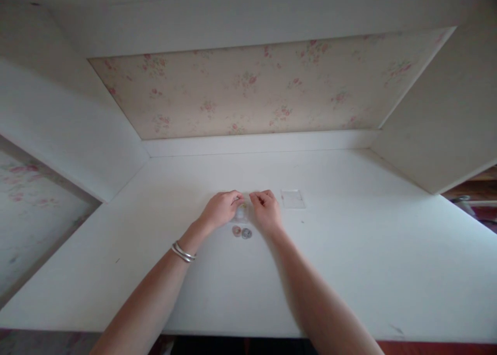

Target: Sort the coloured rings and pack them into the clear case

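Between my hands lies a small clear plastic box [240, 213] with something pale in it. My left hand [222, 209] is at the box's left side, thumb and fingers pinched together above it; what they hold, if anything, is too small to make out. My right hand [267, 209] is closed just right of the box, its fingertips pressed together on something I cannot make out. Close in front of the box lie a copper-coloured coil-like ring [236, 231] and a silvery grey one [246, 233], side by side. Right of my right hand rests a clear square plastic lid or tray [293, 199].
The white tabletop [349, 251] runs back to a low ledge [264, 142] beneath floral wallpaper [248, 93]. White panels stand at the left [70, 101] and right [438, 112]. A tiny dark speck [303, 222] lies right of my right wrist.
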`<state>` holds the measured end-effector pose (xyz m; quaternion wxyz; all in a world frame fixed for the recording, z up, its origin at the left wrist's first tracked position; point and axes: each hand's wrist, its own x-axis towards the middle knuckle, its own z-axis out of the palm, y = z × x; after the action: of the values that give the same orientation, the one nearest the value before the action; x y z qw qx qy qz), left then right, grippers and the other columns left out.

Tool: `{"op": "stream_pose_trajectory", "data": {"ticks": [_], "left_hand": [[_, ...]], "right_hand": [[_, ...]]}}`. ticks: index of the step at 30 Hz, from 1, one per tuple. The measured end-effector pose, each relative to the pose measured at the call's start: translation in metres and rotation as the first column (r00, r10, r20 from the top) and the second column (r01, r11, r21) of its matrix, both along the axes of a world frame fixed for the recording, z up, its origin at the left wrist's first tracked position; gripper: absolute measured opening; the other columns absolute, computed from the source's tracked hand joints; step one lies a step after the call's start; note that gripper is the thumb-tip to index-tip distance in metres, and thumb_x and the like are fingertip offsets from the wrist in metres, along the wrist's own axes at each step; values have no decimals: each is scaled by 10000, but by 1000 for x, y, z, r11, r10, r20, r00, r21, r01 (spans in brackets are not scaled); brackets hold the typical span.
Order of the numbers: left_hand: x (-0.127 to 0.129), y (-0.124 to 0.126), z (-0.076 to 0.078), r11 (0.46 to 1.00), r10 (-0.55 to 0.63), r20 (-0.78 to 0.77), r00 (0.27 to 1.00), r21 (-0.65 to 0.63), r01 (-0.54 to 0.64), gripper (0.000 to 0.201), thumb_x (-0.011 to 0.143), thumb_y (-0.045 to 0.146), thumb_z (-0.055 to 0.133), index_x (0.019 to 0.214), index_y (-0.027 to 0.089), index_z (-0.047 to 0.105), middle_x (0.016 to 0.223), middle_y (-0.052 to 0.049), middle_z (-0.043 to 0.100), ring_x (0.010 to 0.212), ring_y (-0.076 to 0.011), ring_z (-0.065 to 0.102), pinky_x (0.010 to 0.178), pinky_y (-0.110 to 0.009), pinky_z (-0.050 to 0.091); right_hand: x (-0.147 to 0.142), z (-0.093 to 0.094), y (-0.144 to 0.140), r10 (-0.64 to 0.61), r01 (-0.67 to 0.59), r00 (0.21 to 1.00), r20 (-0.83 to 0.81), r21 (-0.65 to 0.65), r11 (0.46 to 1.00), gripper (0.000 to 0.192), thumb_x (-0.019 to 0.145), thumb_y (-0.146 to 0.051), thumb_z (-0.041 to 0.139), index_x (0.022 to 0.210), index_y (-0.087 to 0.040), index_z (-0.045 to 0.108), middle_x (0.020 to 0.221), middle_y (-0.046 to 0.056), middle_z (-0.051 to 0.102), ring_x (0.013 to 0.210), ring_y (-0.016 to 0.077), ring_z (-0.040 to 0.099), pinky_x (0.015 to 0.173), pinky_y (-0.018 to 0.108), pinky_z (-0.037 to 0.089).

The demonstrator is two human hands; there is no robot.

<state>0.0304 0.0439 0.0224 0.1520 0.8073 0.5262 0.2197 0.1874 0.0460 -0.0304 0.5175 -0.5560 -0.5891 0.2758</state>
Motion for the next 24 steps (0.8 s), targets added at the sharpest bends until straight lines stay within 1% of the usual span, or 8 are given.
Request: {"op": "stream_pose_trajectory", "data": {"ticks": [3,5,8,11,16,20,22,24], "left_hand": [[3,7,-5,1000,-3,-46,999,-11,2,218,888,307,488,914,222,687,858,-27,722,737,-147,634,644,-217,432],[2,8,-6,1000,-9,-38,999,-24,8,233,891,312,481,905,220,696,869,-31,726,760,-153,643,667,-220,441],[-4,-1,-4,1000,17,35,999,-8,-17,275,907,347,456,931,207,691,874,-36,725,755,-147,644,660,-211,443],[-14,-19,-2,998,59,97,994,-12,-58,295,912,378,453,936,195,683,802,-19,715,675,-127,621,613,-200,427],[-33,-50,-4,994,-18,145,989,-100,33,280,903,372,485,904,185,694,752,4,697,611,-97,587,586,-184,416],[-44,-59,-11,979,-116,124,986,-156,134,271,900,356,500,885,190,713,688,13,680,575,-92,574,540,-182,408],[-47,-60,-16,972,-168,122,978,-147,186,260,901,349,506,906,204,722,740,6,706,618,-102,611,569,-187,441],[-47,-59,-20,968,-212,133,968,-111,227,248,899,346,515,970,224,720,856,-7,734,727,-125,660,655,-206,490]], "right_hand": [[1,0,0,10,-10,1000,6,6,1000,246,850,-334,514,778,-208,713,803,33,588,734,150,562,698,281,429],[1,2,0,5,-5,1000,2,2,1000,240,847,-332,519,781,-205,712,801,33,585,730,150,562,699,282,430],[2,3,0,0,0,1000,-8,-7,1000,242,847,-332,517,793,-204,715,803,33,587,737,151,562,708,282,430],[2,4,0,7,-7,1000,-5,-20,1000,249,845,-341,515,789,-206,718,800,31,589,732,150,560,703,281,427],[1,3,0,0,0,1000,11,-32,1000,263,834,-362,522,804,-202,727,802,34,595,720,151,561,691,284,426],[1,3,-1,-3,3,1000,17,-26,1000,272,829,-382,525,802,-202,727,793,31,592,710,151,557,685,285,424],[1,3,-1,-5,5,1000,17,-29,1000,275,826,-391,530,795,-200,725,782,30,584,705,151,552,678,286,423],[0,3,-1,-14,14,1000,15,-34,999,274,821,-394,539,780,-194,722,775,30,577,706,153,549,675,288,423]]}}
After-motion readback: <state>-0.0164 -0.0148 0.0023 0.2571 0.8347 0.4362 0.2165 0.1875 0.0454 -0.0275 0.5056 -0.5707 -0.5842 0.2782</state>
